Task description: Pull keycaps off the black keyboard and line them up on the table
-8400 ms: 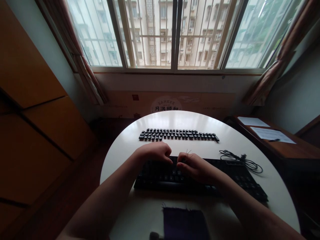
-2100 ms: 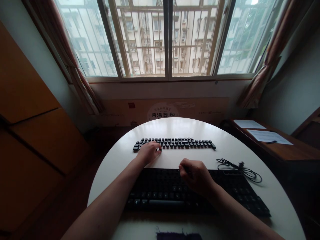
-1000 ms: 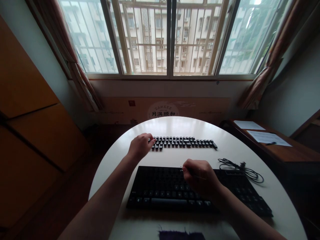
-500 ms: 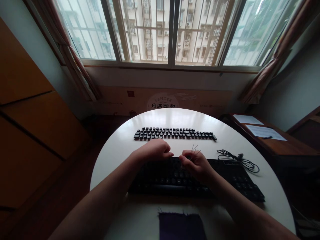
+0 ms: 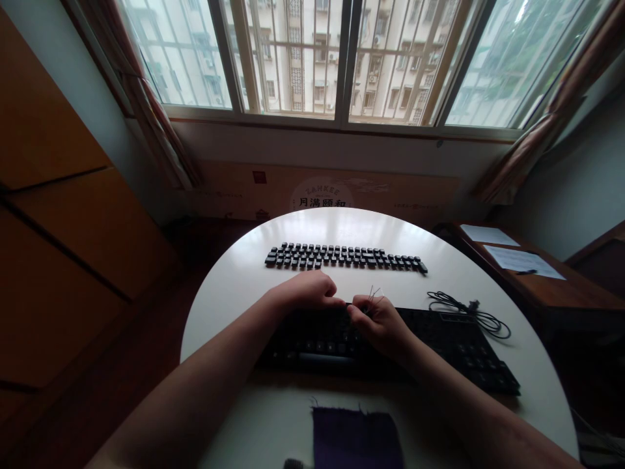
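Observation:
A black keyboard (image 5: 434,332) lies on the white table, with part of its key area bare of keycaps. Over its upper middle, my right hand (image 5: 378,322) is closed round a wire keycap puller (image 5: 375,293), whose thin metal wires stick up past the fingers. My left hand (image 5: 312,290) is curled, its thumb and fingertips meeting the right hand's fingertips. Whatever lies between the left fingers is hidden. Beyond both hands, loose black keycaps (image 5: 342,256) stand in rows on the table.
A coiled black cable (image 5: 469,312) lies at the keyboard's right. Near the front edge is a dark purple cloth (image 5: 356,436), with a small dark object (image 5: 293,464) beside it. Papers (image 5: 522,260) and a pen rest on a brown side table at the right.
My hands have come together, the left fingertips now meeting the right hand. The wires tilt a little differently. The view has shifted slightly, bringing a small dark object in at the bottom.

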The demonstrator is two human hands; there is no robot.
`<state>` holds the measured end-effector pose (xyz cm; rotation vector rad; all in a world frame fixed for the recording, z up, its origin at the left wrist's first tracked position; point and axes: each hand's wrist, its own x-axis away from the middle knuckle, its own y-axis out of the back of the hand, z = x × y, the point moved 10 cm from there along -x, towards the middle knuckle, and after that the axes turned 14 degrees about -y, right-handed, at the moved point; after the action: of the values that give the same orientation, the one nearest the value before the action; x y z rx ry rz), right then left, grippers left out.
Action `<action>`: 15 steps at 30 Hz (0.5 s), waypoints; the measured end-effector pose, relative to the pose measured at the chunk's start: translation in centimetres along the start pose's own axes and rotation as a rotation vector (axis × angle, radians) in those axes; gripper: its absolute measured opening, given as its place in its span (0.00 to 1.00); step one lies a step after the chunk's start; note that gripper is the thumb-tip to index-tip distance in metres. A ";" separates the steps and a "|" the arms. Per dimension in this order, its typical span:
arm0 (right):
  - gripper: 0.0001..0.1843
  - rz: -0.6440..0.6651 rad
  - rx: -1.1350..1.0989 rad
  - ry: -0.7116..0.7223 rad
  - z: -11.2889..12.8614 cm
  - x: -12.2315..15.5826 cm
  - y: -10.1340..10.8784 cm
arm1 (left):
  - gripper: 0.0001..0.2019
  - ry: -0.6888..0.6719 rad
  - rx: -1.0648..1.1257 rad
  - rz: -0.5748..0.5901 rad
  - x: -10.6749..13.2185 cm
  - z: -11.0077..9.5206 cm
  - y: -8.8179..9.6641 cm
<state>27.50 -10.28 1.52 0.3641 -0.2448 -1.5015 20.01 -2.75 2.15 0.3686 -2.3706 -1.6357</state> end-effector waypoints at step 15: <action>0.17 0.053 0.000 -0.014 0.0 0.0 -0.5 | 0.23 0.037 0.059 0.020 0.0 1.3 -0.9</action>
<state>27.02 -10.26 1.37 0.3446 -0.2633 -1.4527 19.68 -1.95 0.89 0.3821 -2.3914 -1.5393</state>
